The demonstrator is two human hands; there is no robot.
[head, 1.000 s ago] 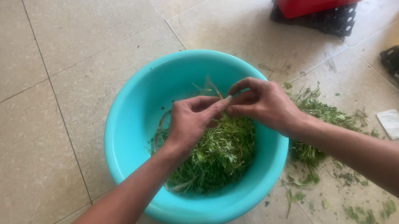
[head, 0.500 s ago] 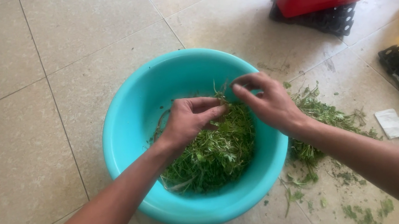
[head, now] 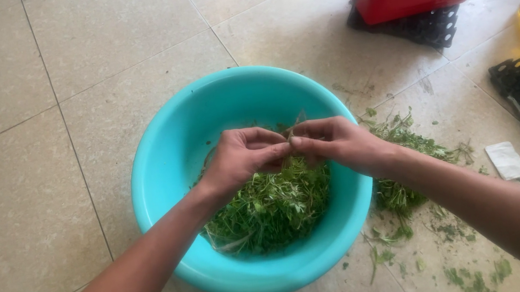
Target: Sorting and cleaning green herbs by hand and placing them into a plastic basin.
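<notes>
Green herb sprig (head: pixel 296 125) pinched between fingertips of left hand (head: pixel 239 159) and right hand (head: pixel 336 143), both curled, over one turquoise basin (head: pixel 162 181) (one heap of greens (head: pixel 269 210) inside).

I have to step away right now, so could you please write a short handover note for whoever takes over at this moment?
Left hand: fingertips pinched on a thin herb sprig, over the turquoise basin.
Right hand: pinching the same sprig from the other side; the two grips meet above the basin's middle.
Things: picked green leaves piled in the basin; loose stems and scraps on the tiled floor right of it.
Done: a good heap of leaves lies in the basin.
Left: the sprig in hand; how much unpicked herb remains I cannot tell.
</notes>
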